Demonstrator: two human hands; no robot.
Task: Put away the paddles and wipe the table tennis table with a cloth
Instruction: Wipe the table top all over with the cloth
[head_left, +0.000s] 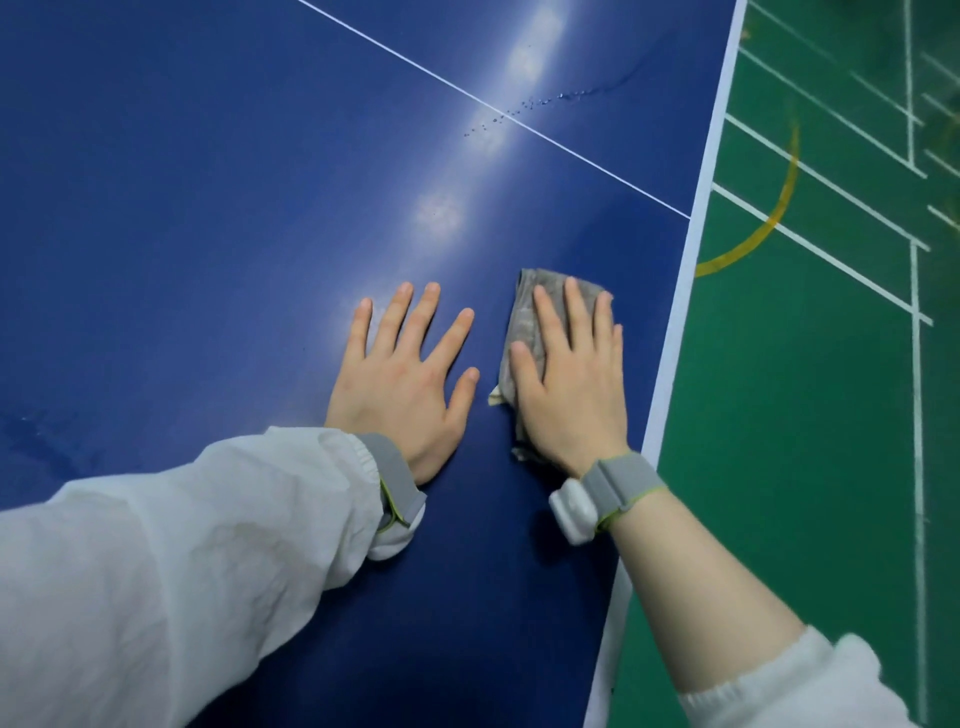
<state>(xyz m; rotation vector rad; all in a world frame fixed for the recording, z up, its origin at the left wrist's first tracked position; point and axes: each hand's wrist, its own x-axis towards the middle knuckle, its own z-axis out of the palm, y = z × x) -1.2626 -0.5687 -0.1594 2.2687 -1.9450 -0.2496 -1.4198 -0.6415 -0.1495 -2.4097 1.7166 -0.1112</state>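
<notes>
Head view: the right hand (569, 382) lies flat on a crumpled grey cloth (524, 322), fingers straight and pressing it down onto the blue worktop (208, 208), close to the white-edged side that borders the green floor (779, 467). The left hand (408, 376) is spread open, palm down on the bare surface just beside the cloth, holding nothing and seemingly bracing the body. No paddles show anywhere in this picture, so that part of the task looks done or lies out of sight; I cannot tell which.

A line of small water droplets (530, 104) sits further up, across the thin white centre line (467, 93), well apart from the cloth, and a faint damp smear (41, 441) shows at the near left.

Risks, as I judge them: since the cloth is only pressed and not gripped, a quick stroke toward the edge could let it slide out from under the palm and drop to the floor. The cloth is bunched, so it may streak rather than dry the surface. The droplets call for a long reach; leaning hard on the left hand on a damp, glossy surface could make it slip. Its palm may also leave prints on cleaned areas.
</notes>
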